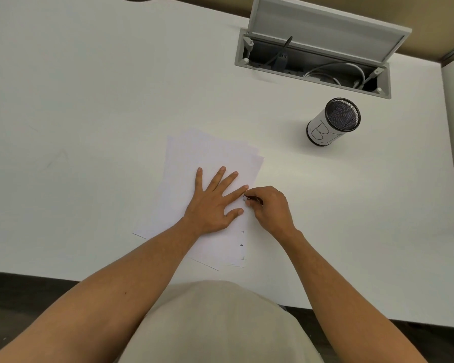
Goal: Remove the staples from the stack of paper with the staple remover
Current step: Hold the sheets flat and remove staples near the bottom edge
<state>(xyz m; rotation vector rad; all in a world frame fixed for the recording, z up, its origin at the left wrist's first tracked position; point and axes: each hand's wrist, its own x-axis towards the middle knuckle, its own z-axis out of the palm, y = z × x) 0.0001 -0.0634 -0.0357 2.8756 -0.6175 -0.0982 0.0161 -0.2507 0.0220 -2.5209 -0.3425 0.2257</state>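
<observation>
A loosely fanned stack of white paper (194, 158) lies on the white desk (89, 100) in front of me. My left hand (215, 203) presses flat on the stack, fingers spread. My right hand (269, 206) is closed around a small dark staple remover (250, 198), whose tip sits at the stack's right edge, between my left index finger and thumb. Most of the tool is hidden inside my fist. A few small dark marks (242, 244) show near the paper's lower right edge; I cannot tell whether they are staples.
A black mesh pen cup (333, 121) with a white label stands at the right, behind the paper. Further back, an open cable hatch (315, 61) with a raised lid holds cords. The desk's front edge runs just above my lap.
</observation>
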